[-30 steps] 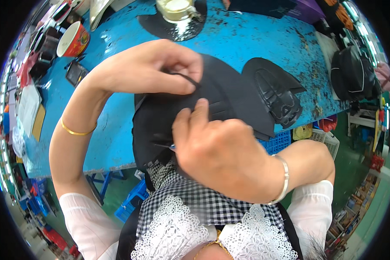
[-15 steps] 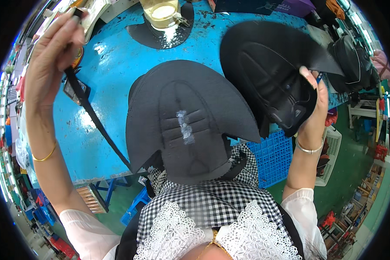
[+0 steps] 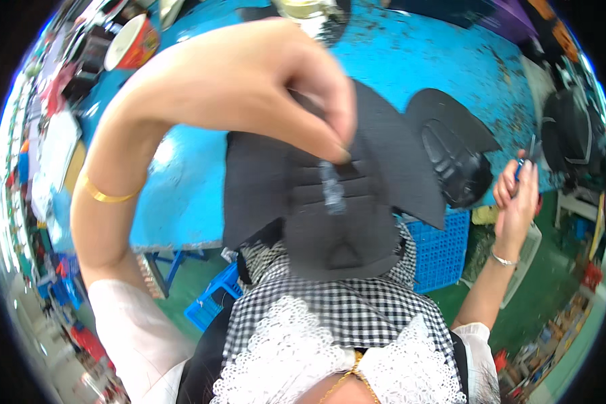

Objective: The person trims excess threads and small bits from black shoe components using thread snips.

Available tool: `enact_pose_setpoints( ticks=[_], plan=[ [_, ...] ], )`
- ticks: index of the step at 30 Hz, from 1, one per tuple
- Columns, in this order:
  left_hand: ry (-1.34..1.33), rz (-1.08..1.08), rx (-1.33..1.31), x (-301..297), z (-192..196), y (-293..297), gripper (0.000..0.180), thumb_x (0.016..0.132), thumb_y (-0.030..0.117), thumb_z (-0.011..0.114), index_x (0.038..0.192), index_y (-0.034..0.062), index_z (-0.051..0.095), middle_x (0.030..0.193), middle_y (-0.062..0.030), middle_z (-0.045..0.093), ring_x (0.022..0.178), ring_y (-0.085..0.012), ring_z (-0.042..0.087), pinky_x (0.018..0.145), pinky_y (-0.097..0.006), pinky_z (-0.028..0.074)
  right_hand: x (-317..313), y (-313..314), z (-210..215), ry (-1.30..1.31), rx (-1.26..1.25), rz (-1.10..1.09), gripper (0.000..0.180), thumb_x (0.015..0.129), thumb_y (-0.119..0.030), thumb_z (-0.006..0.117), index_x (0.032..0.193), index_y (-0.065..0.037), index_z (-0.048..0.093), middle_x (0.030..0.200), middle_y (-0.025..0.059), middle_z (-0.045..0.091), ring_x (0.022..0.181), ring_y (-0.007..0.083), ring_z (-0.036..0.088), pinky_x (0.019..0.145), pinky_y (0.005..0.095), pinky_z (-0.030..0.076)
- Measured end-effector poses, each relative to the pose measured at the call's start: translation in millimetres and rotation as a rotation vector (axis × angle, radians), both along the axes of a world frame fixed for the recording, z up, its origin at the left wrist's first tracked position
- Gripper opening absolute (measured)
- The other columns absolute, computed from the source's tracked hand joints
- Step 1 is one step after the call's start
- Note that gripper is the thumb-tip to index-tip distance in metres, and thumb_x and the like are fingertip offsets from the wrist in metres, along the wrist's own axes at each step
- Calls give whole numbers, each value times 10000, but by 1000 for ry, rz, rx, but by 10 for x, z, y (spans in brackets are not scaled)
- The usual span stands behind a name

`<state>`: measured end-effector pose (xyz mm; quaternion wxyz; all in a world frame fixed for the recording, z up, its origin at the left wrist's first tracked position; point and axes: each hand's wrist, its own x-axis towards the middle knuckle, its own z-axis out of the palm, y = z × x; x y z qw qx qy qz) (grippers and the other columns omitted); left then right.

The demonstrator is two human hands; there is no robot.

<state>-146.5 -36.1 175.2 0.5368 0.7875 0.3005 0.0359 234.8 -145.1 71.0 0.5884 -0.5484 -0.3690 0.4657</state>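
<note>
A large black moulded fabric panel (image 3: 262,188) with ridges and a whitish smear down its middle lies in front of me, its near end at my lap. Over it arches my left hand (image 3: 269,81), thumb and fingers closed in a pinch just above the smear. Whatever is between those fingertips is dark and blurred. To the right, my right hand (image 3: 517,202) is closed around a small blue-handled tool (image 3: 520,170) with a thin metal tip. Left of that hand, a second black moulded panel (image 3: 444,135) rests on the table, apart from it.
The blue table (image 3: 411,47) carries a clear container (image 3: 306,10) on a black piece at the back. At far left stands a red and white bowl (image 3: 131,44). A black bag (image 3: 572,128) sits far right. Below the table edge are a blue crate (image 3: 441,252) and a blue stool (image 3: 212,296).
My left hand has swung from the far left, where it held up a black strip, to above the large panel. My right hand has let go of the second panel and moved right.
</note>
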Motion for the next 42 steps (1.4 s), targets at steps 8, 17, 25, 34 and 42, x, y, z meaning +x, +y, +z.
enact_pose_setpoints(
  ticks=[8, 17, 25, 34, 42],
  plan=[
    [161, -175, -61, 134, -191, -75, 159, 808, 156, 767, 885, 18, 760, 799, -51, 733, 718, -127, 668, 665, -270, 509, -653, 88, 306, -183, 77, 329, 164, 1073, -142, 419, 1192, -41, 468, 701, -10, 450, 519, 14, 312, 454, 180, 231],
    [176, -193, 251, 140, -227, -183, 245, 775, 261, 782, 887, 45, 752, 752, -58, 696, 701, -178, 655, 628, -336, 497, -1218, 209, 680, -790, 423, 943, 148, 765, 11, 720, 854, -31, 610, 731, 70, 591, 590, 197, 608, 574, 269, 482],
    [230, -93, 161, 50, -170, -111, 221, 830, 219, 713, 862, 0, 700, 715, -135, 660, 635, -255, 633, 592, -368, 481, -1325, 429, 701, -806, 430, 1279, 164, 761, -85, 734, 798, -67, 575, 704, 66, 566, 599, 268, 603, 526, 366, 460],
    [244, -138, 320, 64, -250, -91, 173, 866, 165, 646, 869, -5, 682, 642, -103, 584, 576, -191, 554, 555, -327, 425, -1469, 347, 640, -1223, 584, 868, 214, 790, -128, 747, 914, -73, 582, 707, 73, 609, 606, 265, 624, 529, 347, 466],
    [178, -179, 216, -30, -240, -68, 148, 915, 151, 614, 915, 4, 591, 657, -103, 524, 600, -204, 509, 575, -347, 400, -1509, 406, 703, -1173, 386, 872, 256, 884, -291, 717, 873, -63, 602, 653, 107, 612, 575, 286, 615, 511, 380, 436]
  ],
)
